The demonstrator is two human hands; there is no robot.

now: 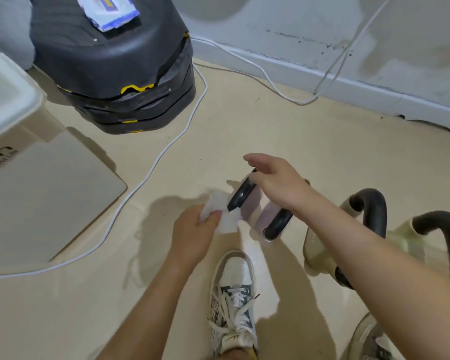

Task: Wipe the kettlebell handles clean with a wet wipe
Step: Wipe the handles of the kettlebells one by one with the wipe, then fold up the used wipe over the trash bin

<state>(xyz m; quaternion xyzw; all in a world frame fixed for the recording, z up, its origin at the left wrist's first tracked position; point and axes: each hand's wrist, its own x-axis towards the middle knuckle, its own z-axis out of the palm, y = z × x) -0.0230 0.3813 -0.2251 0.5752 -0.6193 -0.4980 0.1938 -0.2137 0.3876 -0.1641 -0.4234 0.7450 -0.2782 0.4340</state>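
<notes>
A pale purple kettlebell (250, 206) with a black handle (240, 196) sits on the floor in the middle. My left hand (195, 229) pinches a white wet wipe (220, 213) against the left leg of that handle. Over the top of the handle my right hand (276, 181) hovers with fingers stretched out; I cannot tell whether it touches the handle. To the right stand two cream kettlebells (320, 253) with black handles (372, 211), partly hidden by my right forearm.
A pack of wet wipes (107, 11) lies on a stack of black and yellow boxes (115, 74) at the back left. A white cable (151, 170) snakes across the floor. A cardboard box (37, 193) stands at left. My shoe (234, 297) is near the kettlebell.
</notes>
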